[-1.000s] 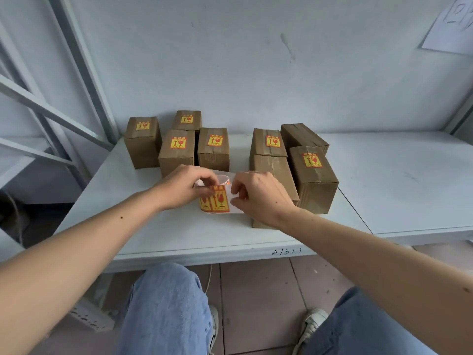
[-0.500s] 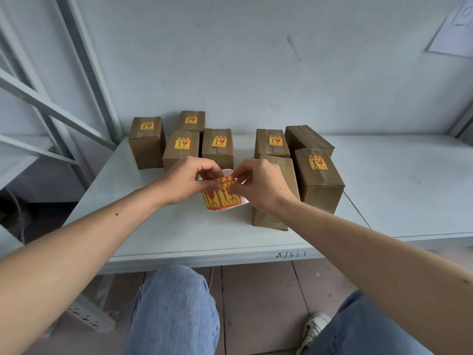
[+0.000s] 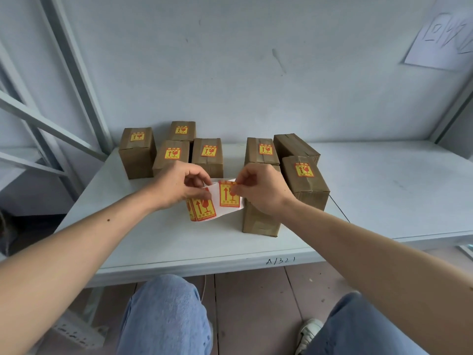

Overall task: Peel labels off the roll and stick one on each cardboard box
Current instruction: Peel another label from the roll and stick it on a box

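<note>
We are sitting at a white table [image 3: 158, 242] and holding the roll of labels [image 3: 201, 210] just above it, near the middle. Our left hand [image 3: 179, 187] is gripping the roll from the top, with the fingers curled around it. A strip of white backing paper [image 3: 231, 210] is hanging off the roll to the right. Our right hand [image 3: 258, 188] is pinching the top edge of one yellow and red label [image 3: 229, 196] on that strip, with the thumb and fingertips closed on it.

Eight brown cardboard boxes are standing on the table. On the far left we are seeing four boxes close together: the far-left box [image 3: 137, 152], the back box [image 3: 182, 131], the front-left box [image 3: 171, 157] and the middle box [image 3: 207, 156]. Each one has a label on top. On the right, the tall box [image 3: 261, 152] and the right box [image 3: 305, 185] have labels too. The slanted box [image 3: 295, 147] behind them is showing no label. The near box [image 3: 259, 220] is sitting just under our right hand, and the hand is hiding its top, so we cannot tell if it has a label.

Blue jeans [image 3: 163, 316] are covering our knees below the table edge, and a white shoe [image 3: 308, 334] is on the floor. A sheet of paper [image 3: 442, 39] is stuck on the wall at the far right.
</note>
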{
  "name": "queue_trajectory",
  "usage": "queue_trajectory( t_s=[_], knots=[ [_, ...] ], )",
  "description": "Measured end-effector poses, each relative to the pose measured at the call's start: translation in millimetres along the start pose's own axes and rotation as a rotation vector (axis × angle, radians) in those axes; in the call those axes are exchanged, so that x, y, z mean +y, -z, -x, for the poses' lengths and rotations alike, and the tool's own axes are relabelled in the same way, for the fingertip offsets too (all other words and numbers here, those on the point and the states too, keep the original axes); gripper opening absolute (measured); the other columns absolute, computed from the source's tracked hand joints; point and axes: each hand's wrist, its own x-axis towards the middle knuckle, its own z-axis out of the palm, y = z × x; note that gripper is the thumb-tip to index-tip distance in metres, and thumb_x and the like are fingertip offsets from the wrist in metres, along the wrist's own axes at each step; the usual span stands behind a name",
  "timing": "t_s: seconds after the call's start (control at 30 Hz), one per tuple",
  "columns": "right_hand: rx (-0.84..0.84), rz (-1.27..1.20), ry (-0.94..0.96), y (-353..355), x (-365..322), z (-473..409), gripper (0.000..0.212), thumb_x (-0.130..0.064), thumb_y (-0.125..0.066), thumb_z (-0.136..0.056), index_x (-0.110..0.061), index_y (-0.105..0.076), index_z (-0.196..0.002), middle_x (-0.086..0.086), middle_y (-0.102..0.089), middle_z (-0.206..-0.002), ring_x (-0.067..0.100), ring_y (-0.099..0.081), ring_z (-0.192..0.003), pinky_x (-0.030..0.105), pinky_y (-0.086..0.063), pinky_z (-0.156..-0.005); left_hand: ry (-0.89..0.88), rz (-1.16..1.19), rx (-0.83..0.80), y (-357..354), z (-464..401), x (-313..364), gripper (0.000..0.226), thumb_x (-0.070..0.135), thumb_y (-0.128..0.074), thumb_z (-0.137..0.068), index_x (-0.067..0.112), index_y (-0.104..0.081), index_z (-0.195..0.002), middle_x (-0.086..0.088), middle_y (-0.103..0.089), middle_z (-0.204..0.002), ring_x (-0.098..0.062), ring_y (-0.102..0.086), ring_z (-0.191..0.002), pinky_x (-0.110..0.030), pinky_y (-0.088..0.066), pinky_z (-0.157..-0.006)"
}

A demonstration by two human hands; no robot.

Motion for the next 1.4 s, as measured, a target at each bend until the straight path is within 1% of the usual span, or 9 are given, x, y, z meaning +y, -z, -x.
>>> queue_trajectory(
  t_s=[0.23,0.4,0.57,0.67,0.77,0.83,0.9,1.2,1.4],
  knots=[
    [0.220,-0.158,-0.214,52,26,-25,0.019,-0.008,-0.079,-0.075,-0.016,-0.065,-0.084,-0.001,-0.072,-0.074,0.010,-0.072,-0.064,0.026,-0.056,-0.060,-0.082,-0.432,-0.107,-5,5,-19,0.027,0.016,-0.075,-0.079,0.022,-0.071,-0.105,0.011,-0.063,-0.086,-0.006,-0.062,-0.080,-0.012,-0.040,-0.063],
    [0.117,-0.144,-0.388,65,42,-41,0.048,-0.007,-0.082,-0.074,-0.011,-0.056,-0.114,0.005,-0.068,-0.092,0.014,-0.072,-0.067,0.025,-0.057,-0.057,-0.139,-0.747,-0.272,-10,2,-34,0.034,0.036,-0.070,-0.081,0.031,-0.060,-0.113,0.014,-0.063,-0.098,-0.006,-0.058,-0.086,-0.018,-0.042,-0.062],
    [0.005,-0.138,-0.412,60,52,-57,0.050,-0.014,-0.083,-0.074,-0.010,-0.059,-0.118,0.007,-0.069,-0.097,0.014,-0.072,-0.073,0.020,-0.054,-0.055,-0.049,-0.606,-0.233,-6,-17,-20,0.078,0.090,-0.050,-0.049,0.033,-0.065,-0.101,0.018,-0.061,-0.089,-0.002,-0.057,-0.083,-0.028,-0.052,-0.067],
    [-0.024,-0.130,-0.394,60,51,-64,0.049,-0.013,-0.082,-0.075,-0.008,-0.060,-0.118,0.000,-0.063,-0.088,0.010,-0.068,-0.068,0.023,-0.058,-0.063,-0.070,-0.475,-0.118,-17,-31,3,0.084,0.093,-0.039,-0.055,0.028,-0.065,-0.102,0.017,-0.060,-0.086,-0.001,-0.056,-0.080,-0.027,-0.049,-0.065],
    [-0.062,-0.089,-0.375,59,53,-67,0.050,-0.013,-0.082,-0.076,-0.006,-0.059,-0.120,0.000,-0.063,-0.083,0.008,-0.066,-0.062,0.025,-0.058,-0.068,-0.065,-0.434,-0.192,-38,-43,27,0.096,0.089,-0.048,-0.059,0.026,-0.050,-0.131,0.011,-0.057,-0.117,-0.007,-0.055,-0.105,-0.038,-0.051,-0.091],
    [-0.080,-0.068,-0.373,59,55,-69,0.053,-0.013,-0.081,-0.077,-0.005,-0.058,-0.123,0.005,-0.067,-0.087,0.010,-0.067,-0.062,0.026,-0.058,-0.066,-0.028,-0.486,-0.294,-52,-50,39,0.106,0.079,-0.059,-0.065,0.022,-0.026,-0.148,0.005,-0.035,-0.147,-0.014,-0.036,-0.132,-0.040,-0.034,-0.110],
    [-0.092,-0.034,-0.371,58,56,-69,0.054,-0.014,-0.081,-0.077,-0.005,-0.057,-0.124,0.008,-0.070,-0.093,0.012,-0.068,-0.065,0.026,-0.058,-0.067,-0.011,-0.553,-0.319,-62,-56,44,0.111,0.074,-0.061,-0.067,0.020,-0.013,-0.151,0.004,-0.017,-0.156,-0.017,-0.018,-0.142,-0.042,-0.022,-0.115],
    [-0.092,0.078,-0.316,54,53,-72,0.055,-0.016,-0.081,-0.077,-0.006,-0.056,-0.125,0.007,-0.066,-0.102,0.011,-0.067,-0.069,0.021,-0.054,-0.058,-0.014,-0.553,-0.243,-73,-65,31,0.107,0.085,-0.052,-0.062,0.019,-0.035,-0.144,0.002,-0.032,-0.145,-0.017,-0.032,-0.134,-0.045,-0.031,-0.111],
    [-0.079,0.242,-0.226,51,49,-70,0.060,-0.018,-0.084,-0.073,-0.007,-0.057,-0.126,0.010,-0.066,-0.110,0.023,-0.068,-0.092,0.037,-0.058,-0.084,-0.023,-0.565,-0.232,-73,-68,30,0.102,0.085,-0.053,-0.062,0.022,-0.040,-0.140,0.003,-0.038,-0.138,-0.017,-0.039,-0.127,-0.045,-0.035,-0.107]
  ],
)
